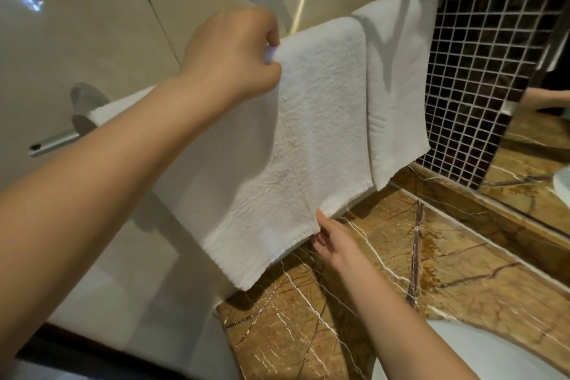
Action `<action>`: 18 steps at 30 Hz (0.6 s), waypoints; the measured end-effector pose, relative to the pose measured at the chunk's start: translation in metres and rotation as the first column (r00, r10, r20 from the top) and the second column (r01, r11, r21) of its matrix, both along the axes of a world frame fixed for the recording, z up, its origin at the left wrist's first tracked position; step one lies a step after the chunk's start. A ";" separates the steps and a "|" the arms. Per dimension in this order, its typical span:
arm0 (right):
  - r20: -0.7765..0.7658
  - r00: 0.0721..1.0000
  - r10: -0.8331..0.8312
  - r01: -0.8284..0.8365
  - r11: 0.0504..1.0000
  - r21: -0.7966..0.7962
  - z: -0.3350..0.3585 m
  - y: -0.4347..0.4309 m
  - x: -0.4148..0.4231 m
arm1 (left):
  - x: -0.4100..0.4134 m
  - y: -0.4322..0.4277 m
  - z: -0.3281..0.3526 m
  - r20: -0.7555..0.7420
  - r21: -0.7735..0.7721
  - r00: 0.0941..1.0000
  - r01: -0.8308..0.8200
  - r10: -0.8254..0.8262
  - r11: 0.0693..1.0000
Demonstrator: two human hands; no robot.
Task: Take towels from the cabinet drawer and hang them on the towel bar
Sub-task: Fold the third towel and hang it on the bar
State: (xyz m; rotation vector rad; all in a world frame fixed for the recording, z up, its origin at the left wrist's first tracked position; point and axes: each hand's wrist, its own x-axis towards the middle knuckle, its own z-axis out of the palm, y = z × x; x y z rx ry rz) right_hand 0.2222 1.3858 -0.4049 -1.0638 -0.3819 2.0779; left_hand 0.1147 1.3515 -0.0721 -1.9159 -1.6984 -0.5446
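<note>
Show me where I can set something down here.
The counter is bare from the towel hem to the sink, bordered by the tiles behind. The bar is crowded: towels cover it, only its left tip is free.

Left grip (228,52), arm extended, pinches the towel (308,133) at its top; right grip (334,241), lower, pinches its bottom edge.

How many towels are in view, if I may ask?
3: front towel, pinched by left hand and right hand; second towel hanging right of it; third towel at the bar's left end, partly behind the forearm.
</note>
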 end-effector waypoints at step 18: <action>-0.289 0.919 -0.268 0.249 0.963 -0.102 0.029 0.088 0.054 | 0.068 0.100 -0.004 -0.132 -0.032 0.983 0.127 -0.130 0.991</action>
